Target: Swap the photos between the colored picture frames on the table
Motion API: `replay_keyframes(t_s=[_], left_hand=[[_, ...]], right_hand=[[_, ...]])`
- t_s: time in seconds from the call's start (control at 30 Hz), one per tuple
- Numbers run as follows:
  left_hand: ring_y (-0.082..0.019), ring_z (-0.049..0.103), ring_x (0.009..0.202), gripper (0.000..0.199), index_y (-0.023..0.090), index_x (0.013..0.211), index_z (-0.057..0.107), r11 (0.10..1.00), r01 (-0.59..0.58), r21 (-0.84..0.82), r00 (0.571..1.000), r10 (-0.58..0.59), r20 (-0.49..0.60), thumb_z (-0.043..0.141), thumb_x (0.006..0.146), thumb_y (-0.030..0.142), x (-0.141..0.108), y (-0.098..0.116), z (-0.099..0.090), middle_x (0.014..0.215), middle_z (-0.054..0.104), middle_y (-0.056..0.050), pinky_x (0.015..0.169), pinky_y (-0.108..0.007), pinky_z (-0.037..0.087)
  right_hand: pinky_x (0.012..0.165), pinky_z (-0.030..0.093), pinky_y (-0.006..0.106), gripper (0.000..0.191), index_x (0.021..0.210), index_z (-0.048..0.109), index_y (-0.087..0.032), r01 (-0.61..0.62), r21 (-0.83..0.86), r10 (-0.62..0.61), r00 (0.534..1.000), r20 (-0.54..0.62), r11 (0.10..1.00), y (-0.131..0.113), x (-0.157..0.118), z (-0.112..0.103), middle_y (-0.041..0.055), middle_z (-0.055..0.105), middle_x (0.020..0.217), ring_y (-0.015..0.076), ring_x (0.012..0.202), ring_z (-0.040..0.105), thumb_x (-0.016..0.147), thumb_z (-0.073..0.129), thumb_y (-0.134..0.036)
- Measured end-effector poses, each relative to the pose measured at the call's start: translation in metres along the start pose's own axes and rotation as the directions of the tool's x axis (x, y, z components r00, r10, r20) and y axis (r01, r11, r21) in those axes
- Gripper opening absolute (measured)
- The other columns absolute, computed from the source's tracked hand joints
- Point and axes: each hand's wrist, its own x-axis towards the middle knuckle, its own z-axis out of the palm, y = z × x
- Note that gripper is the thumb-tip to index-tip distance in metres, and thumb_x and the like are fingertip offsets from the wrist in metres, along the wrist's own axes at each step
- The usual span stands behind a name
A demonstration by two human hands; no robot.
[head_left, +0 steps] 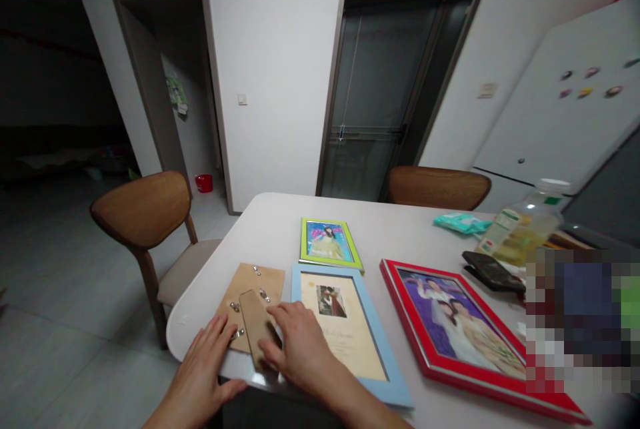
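Observation:
A brown backing board [267, 275] with metal clips lies on the table's near left part, with a long brown stand flap [251, 315] on top of it. My left hand [205, 362] lies along the board's left edge, fingers stretched out and thumb apart, fingertips by the lower clips. My right hand [300, 342] has its curled fingers and thumb at the flap's right edge, gripping it. Just to the right is a light blue picture frame [373, 329], partly covered by my right forearm. Behind it lies a lime-green picture frame [330, 243].
A large red picture frame [413, 329] lies on the white table [395, 222] at right. Beyond it are a dark object [493, 272], a plastic bottle [525, 222] of yellowish liquid and a teal packet [461, 223]. Wooden chairs [145, 209] stand at the left and far sides.

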Motion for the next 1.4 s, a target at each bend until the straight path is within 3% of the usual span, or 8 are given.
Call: replay_keyframes(t_s=[0.17,0.4,0.53,0.87,1.0,1.17,1.27,1.4], left_hand=[[-0.025,0.048,0.107,0.046,0.021,0.104,0.055,0.998,-0.054,-0.045,0.998,0.053,-0.037,0.065,0.060,0.020,-0.007,-0.010,-0.008,0.116,0.053,-0.012,0.087,-0.038,0.042],[-0.020,0.052,0.103,0.037,0.021,0.109,0.049,0.990,-0.086,-0.108,0.964,0.055,-0.261,0.053,0.073,0.026,0.006,-0.006,-0.015,0.114,0.055,-0.010,0.086,-0.034,0.043],[-0.025,0.051,0.104,0.037,0.019,0.105,0.054,0.994,-0.090,-0.064,0.984,0.079,-0.162,0.055,0.067,0.021,0.018,-0.002,-0.004,0.113,0.056,-0.011,0.085,-0.039,0.044],[-0.019,0.059,0.092,0.040,0.024,0.106,0.052,0.987,0.034,-0.157,0.998,-0.041,-0.044,0.053,0.067,0.016,0.016,0.040,-0.003,0.102,0.063,-0.004,0.079,-0.032,0.048],[-0.021,0.055,0.098,0.048,0.021,0.110,0.048,0.991,-0.026,-0.130,0.993,0.010,-0.118,0.052,0.063,0.011,0.017,0.040,-0.008,0.107,0.060,-0.007,0.084,-0.036,0.045],[-0.029,0.040,0.114,0.050,0.018,0.116,0.041,0.995,-0.093,0.028,0.958,0.097,-0.272,0.054,0.068,0.021,0.024,0.043,-0.023,0.122,0.046,-0.013,0.093,-0.052,0.029],[-0.027,0.032,0.119,0.054,0.020,0.121,0.033,0.996,-0.083,-0.037,0.958,0.070,-0.277,0.054,0.071,0.024,0.029,0.059,-0.033,0.130,0.037,-0.012,0.095,-0.048,0.030],[-0.024,0.030,0.120,0.060,0.023,0.125,0.024,0.974,-0.124,-0.191,0.983,0.093,-0.160,0.053,0.073,0.019,0.030,0.089,-0.027,0.133,0.031,-0.011,0.095,-0.044,0.034]], right_hand=[[0.079,0.037,0.036,0.048,0.102,0.053,-0.017,-0.052,0.079,0.051,0.999,0.019,0.996,-0.019,0.016,0.031,0.0099,0.053,0.097,0.0240,0.091,0.045,0.055,0.060,-0.023],[0.083,0.038,0.031,0.048,0.107,0.052,-0.017,0.036,0.285,-0.014,0.997,-0.078,0.958,-0.023,0.007,-0.001,0.0070,0.056,0.098,0.0189,0.091,0.049,0.059,0.053,-0.014],[0.079,0.041,0.032,0.053,0.107,0.053,-0.015,-0.033,0.328,0.035,0.999,-0.002,0.944,-0.023,0.002,0.002,0.0096,0.057,0.097,0.0214,0.089,0.052,0.057,0.062,-0.030],[0.086,0.038,0.034,0.067,0.119,0.040,-0.010,-0.185,0.332,0.200,0.980,-0.009,0.925,-0.008,0.028,0.030,0.0139,0.053,0.109,0.0235,0.100,0.049,0.056,0.057,-0.025],[0.084,0.040,0.032,0.071,0.120,0.037,-0.013,-0.151,0.309,0.162,0.987,-0.011,0.939,-0.014,0.028,0.031,0.0119,0.050,0.111,0.0225,0.100,0.049,0.052,0.056,-0.021],[0.084,0.038,0.034,0.068,0.119,0.038,-0.016,-0.081,0.331,0.123,0.986,-0.109,0.940,-0.013,0.016,0.004,0.0102,0.049,0.111,0.0220,0.100,0.047,0.053,0.054,-0.015],[0.079,0.040,0.033,0.058,0.115,0.044,-0.017,-0.055,0.410,0.136,0.976,-0.172,0.911,-0.001,0.007,-0.033,0.0067,0.056,0.096,0.0184,0.087,0.051,0.058,0.052,-0.014],[0.053,0.039,0.023,0.048,0.113,0.048,-0.016,-0.235,0.528,0.283,0.959,-0.010,0.816,0.031,-0.013,-0.078,-0.0023,0.052,0.063,0.0098,0.053,0.046,0.065,0.050,-0.022]])
